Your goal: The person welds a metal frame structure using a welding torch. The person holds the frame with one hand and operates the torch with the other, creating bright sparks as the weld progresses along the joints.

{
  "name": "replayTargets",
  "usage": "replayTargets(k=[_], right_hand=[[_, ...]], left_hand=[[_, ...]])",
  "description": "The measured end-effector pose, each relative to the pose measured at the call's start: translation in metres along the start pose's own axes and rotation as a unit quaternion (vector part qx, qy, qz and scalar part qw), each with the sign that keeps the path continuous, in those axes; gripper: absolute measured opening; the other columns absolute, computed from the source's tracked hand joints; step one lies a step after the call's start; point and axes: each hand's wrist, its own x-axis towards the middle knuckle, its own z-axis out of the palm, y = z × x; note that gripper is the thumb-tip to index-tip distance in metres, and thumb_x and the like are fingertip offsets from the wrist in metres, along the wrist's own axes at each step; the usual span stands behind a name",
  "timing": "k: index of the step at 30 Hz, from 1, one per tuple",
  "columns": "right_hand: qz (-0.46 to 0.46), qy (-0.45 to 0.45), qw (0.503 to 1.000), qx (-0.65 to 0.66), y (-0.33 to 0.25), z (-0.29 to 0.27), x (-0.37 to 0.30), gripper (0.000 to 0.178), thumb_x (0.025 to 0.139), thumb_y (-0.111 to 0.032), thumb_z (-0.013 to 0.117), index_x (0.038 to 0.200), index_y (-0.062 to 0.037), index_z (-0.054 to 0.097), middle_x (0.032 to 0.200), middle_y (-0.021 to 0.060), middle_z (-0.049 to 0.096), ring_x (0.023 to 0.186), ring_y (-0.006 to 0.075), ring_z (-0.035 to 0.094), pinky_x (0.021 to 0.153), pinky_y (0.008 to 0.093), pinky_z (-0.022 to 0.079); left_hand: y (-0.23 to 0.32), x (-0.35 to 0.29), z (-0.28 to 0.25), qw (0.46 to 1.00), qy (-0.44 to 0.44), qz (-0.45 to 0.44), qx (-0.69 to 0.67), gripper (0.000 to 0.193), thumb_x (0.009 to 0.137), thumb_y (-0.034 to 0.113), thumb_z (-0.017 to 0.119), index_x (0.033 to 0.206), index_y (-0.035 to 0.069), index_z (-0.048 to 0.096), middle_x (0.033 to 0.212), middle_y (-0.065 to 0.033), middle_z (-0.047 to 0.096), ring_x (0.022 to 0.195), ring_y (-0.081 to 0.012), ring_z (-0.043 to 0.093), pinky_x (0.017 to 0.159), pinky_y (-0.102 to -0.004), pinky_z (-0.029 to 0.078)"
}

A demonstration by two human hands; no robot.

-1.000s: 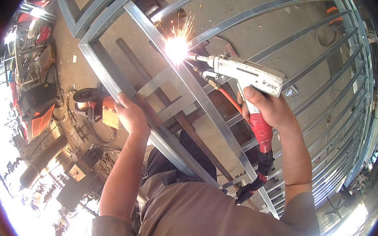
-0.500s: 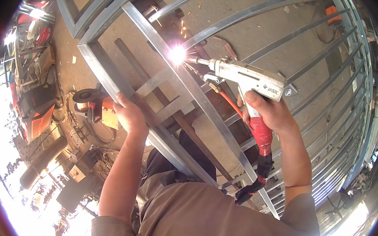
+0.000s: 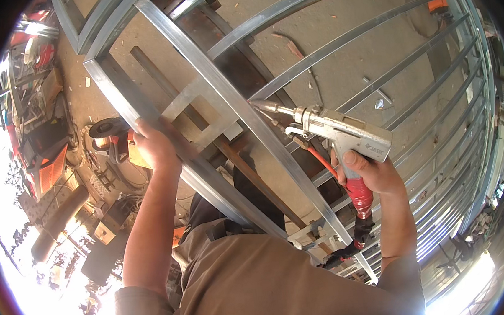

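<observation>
My right hand (image 3: 375,174) is closed round the handle of a white welding gun (image 3: 344,131), with red and black wrapping below the grip. The gun's nozzle tip is at the long inner rail (image 3: 210,72) of a silver metal frame, where a crossbar (image 3: 315,53) meets that rail. No arc glows at the tip. My left hand (image 3: 157,147) grips the frame's outer square tube (image 3: 117,88), its fingers curling over the far edge, partly hidden. Short flat pieces (image 3: 191,97) join the outer tube and the inner rail.
Many parallel crossbars (image 3: 414,109) run off to the right. Dark steel beams (image 3: 250,57) lie beneath the frame. To the left, an angle grinder (image 3: 109,131) is near my left hand, with an orange and black machine (image 3: 50,164) beyond. An orange object (image 3: 437,1) sits at the far right.
The bright arc and sparks at the nozzle have gone out. The welding gun has moved nearer, to the following crossbar joint. My left hand still holds the tube; the whole view has shifted slightly.
</observation>
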Motion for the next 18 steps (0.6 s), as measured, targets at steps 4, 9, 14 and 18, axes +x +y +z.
replayTargets(k=[4,9,14,18], right_hand=[[-0.012,0.003,1.000,-0.014,0.004,0.001,0.000,0.044,0.105,-0.031,0.072,0.132,0.0017,0.061,0.091,0.0090,0.070,0.068,0.0164,0.069,0.059,0.0315,0.057],[-0.017,0.002,0.999,-0.045,0.005,0.002,-0.001,0.051,0.105,-0.039,0.070,0.133,0.0023,0.060,0.093,0.0107,0.069,0.069,0.0159,0.069,0.060,0.0306,0.057],[-0.018,0.002,0.998,-0.067,0.005,0.003,-0.001,0.048,0.107,-0.036,0.067,0.136,0.0023,0.059,0.092,0.0094,0.068,0.068,0.0146,0.068,0.061,0.0299,0.057],[-0.021,-0.005,0.997,-0.079,0.004,0.002,0.001,0.047,0.108,-0.034,0.065,0.138,0.0015,0.058,0.091,0.0091,0.068,0.069,0.0138,0.067,0.061,0.0294,0.057]], left_hand=[[-0.011,0.009,-0.001,1.000,0.007,0.012,0.010,0.073,0.111,0.056,0.038,0.148,-0.006,0.052,0.139,-0.0250,0.065,0.124,-0.0382,0.065,0.103,-0.0444,0.052],[-0.021,0.023,0.001,0.999,0.034,0.022,0.011,0.063,0.109,0.055,0.044,0.144,0.003,0.055,0.116,-0.0121,0.070,0.095,-0.0256,0.071,0.079,-0.0421,0.059],[-0.019,0.019,0.001,1.000,0.024,0.017,0.001,0.070,0.109,0.056,0.042,0.147,-0.003,0.050,0.132,-0.0199,0.065,0.113,-0.0324,0.066,0.094,-0.0423,0.054],[-0.008,0.008,0.003,0.997,0.008,-0.010,-0.071,0.055,0.110,0.054,0.044,0.133,0.005,0.057,0.103,-0.0090,0.071,0.083,-0.0228,0.070,0.071,-0.0388,0.058]])
